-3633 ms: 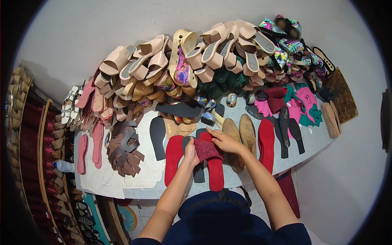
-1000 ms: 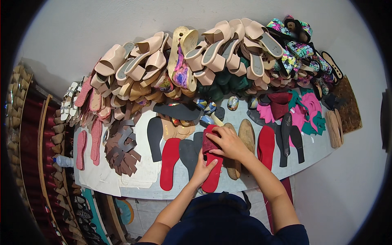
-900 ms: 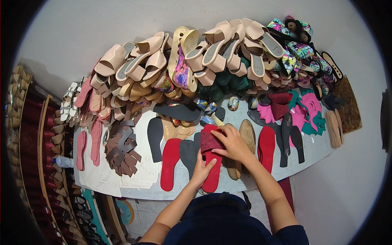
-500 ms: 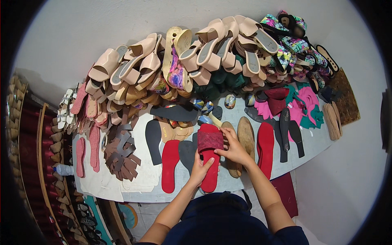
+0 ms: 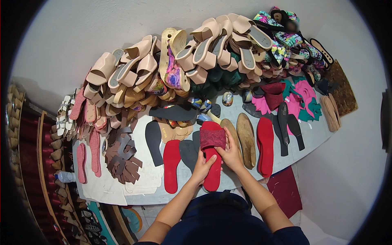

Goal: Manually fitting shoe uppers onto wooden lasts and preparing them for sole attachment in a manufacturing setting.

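Note:
A red slide sandal [image 5: 212, 175] with a dark red textured strap is held up in front of me, sole lengthwise. My left hand [image 5: 203, 168] grips its left edge, thumb lying over the footbed below the strap. On the other side, my right hand [image 5: 230, 153] closes round the strap's right edge, with its thumb near the strap's lower border. Beneath and beside the sandal lie a red insole [image 5: 171, 167] on the left and two wooden shoe lasts [image 5: 246, 141] on the right. Further right is a stack of red insoles [image 5: 265, 147].
Finished beige heeled sandals [image 5: 206, 45] pile along the table's back. Brown strap pieces [image 5: 122, 159] lie left on white sheets [image 5: 141, 185]; pink insoles [image 5: 81, 163] rest beyond. Black soles [image 5: 281, 126] and pink and teal cut pieces [image 5: 304, 96] lie right. A shelf of lasts [image 5: 57, 155] stands left.
My right hand has shifted from the strap's upper right corner down along its right edge, its fingers now wrapped closer behind. The sandal has moved slightly right in view.

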### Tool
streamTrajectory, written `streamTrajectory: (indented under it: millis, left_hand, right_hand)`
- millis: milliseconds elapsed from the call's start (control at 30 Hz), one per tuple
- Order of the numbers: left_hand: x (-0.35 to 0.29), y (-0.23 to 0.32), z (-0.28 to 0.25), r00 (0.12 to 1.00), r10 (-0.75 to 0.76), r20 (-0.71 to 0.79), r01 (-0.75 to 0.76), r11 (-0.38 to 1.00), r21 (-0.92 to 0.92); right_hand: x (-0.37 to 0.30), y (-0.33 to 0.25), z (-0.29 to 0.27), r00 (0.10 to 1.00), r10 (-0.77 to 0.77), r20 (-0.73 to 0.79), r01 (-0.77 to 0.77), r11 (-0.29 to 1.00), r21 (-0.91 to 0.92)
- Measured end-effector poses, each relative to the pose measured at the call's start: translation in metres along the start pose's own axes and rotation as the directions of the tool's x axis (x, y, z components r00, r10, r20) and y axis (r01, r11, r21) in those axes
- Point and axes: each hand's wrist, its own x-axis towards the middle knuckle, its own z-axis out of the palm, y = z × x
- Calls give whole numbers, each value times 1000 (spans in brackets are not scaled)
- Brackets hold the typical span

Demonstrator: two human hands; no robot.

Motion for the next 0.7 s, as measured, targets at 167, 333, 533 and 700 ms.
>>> streamTrajectory:
  millis: [167,333,533,700]
  left_hand:
    - [4,-7,-3,986,165,-27,-164,986,34]
    - [2,-23,-16,966,256,-29,-253,964,82]
    - [-18,-5,-14,996,81,-33,-81,997,-15]
    - [-35,-7,-31,992,-96,-87,103,992,71]
  right_hand:
    - [-6,17,20,982,-71,-173,78,996,38]
    - [-14,25,22,967,112,-231,-76,984,161]
    - [-25,21,29,970,160,-182,-111,961,254]
    - [-44,29,27,965,116,-236,-64,974,219]
